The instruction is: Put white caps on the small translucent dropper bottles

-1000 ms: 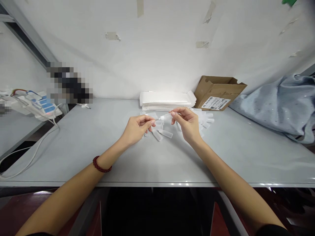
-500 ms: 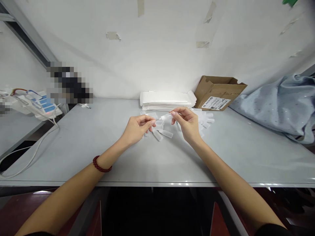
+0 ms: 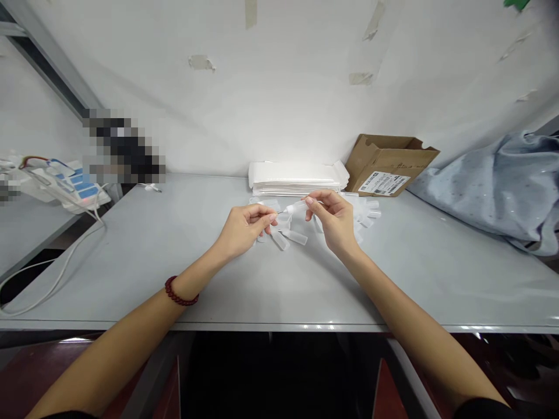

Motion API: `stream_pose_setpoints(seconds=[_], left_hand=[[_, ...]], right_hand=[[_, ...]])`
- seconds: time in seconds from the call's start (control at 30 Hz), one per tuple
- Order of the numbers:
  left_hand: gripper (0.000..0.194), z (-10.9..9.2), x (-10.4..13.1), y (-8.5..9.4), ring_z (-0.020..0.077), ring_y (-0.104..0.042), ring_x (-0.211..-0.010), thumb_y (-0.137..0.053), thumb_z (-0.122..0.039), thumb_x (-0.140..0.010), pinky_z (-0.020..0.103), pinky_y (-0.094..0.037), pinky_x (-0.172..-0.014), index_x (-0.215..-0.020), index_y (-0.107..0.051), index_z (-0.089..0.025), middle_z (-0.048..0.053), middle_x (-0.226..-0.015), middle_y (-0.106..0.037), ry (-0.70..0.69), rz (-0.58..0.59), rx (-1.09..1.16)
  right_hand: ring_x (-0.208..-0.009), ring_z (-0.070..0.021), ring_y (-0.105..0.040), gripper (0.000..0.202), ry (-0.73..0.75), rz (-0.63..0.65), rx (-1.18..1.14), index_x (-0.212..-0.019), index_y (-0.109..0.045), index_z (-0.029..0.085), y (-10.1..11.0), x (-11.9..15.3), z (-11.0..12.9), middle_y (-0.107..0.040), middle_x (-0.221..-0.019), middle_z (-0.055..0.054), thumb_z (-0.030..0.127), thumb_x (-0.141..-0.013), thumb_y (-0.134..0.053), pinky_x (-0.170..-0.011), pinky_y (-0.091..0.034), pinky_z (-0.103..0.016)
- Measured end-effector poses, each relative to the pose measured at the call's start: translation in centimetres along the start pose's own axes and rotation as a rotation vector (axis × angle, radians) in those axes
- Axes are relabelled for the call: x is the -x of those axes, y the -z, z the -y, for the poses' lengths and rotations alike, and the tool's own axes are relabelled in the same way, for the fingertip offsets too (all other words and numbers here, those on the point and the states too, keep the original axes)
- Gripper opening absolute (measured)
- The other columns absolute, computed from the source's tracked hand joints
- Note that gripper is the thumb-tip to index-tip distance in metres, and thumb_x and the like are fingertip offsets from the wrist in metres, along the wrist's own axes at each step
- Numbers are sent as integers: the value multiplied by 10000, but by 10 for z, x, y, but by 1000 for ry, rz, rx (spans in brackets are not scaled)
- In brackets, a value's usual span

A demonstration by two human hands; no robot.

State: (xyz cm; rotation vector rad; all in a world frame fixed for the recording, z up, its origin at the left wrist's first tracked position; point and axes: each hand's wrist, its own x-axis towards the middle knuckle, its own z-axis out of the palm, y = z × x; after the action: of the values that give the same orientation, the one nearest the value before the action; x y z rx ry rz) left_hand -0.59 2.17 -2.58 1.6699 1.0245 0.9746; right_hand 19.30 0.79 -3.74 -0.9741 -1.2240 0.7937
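Observation:
Over the middle of the desk, my right hand (image 3: 332,221) pinches a small translucent squeeze bottle (image 3: 297,206) by its right end. The bottle lies nearly level, its white tip facing left. A thin, dark, needle-like piece (image 3: 280,212) runs between that tip and my left hand (image 3: 250,228), whose thumb and fingers are pinched on its left end. Whatever else those fingertips cover is hidden. Below and behind both hands lie several more translucent bottles (image 3: 294,237), partly covered by my fingers.
A stack of white padded mailers (image 3: 297,174) rests against the wall behind the bottles. To its right stands an open cardboard box (image 3: 388,163), with a light blue cloth bag (image 3: 493,186) beyond. At left are a power strip (image 3: 81,186) and a white cable (image 3: 65,267) along the desk's edge.
Very little differs. My right hand and the bottle have shifted a touch to the right, and slightly more of the thin dark piece shows. My left hand is nearly still.

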Motion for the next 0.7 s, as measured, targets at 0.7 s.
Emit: stream_pose_setpoints(seconds=[0.7], left_hand=[[194,3,1,0,100,-556,-570,-662,-341,-805,224,-464,-524,-799,-693,-150,34,-735,-684,-33,-2,-1]], right_hand=[[-523,-83,-537,163,25,-2,15,-822,-625,204,-2,1,3,-645,-761,25,327,-776,-722,-567,-416,-280]])
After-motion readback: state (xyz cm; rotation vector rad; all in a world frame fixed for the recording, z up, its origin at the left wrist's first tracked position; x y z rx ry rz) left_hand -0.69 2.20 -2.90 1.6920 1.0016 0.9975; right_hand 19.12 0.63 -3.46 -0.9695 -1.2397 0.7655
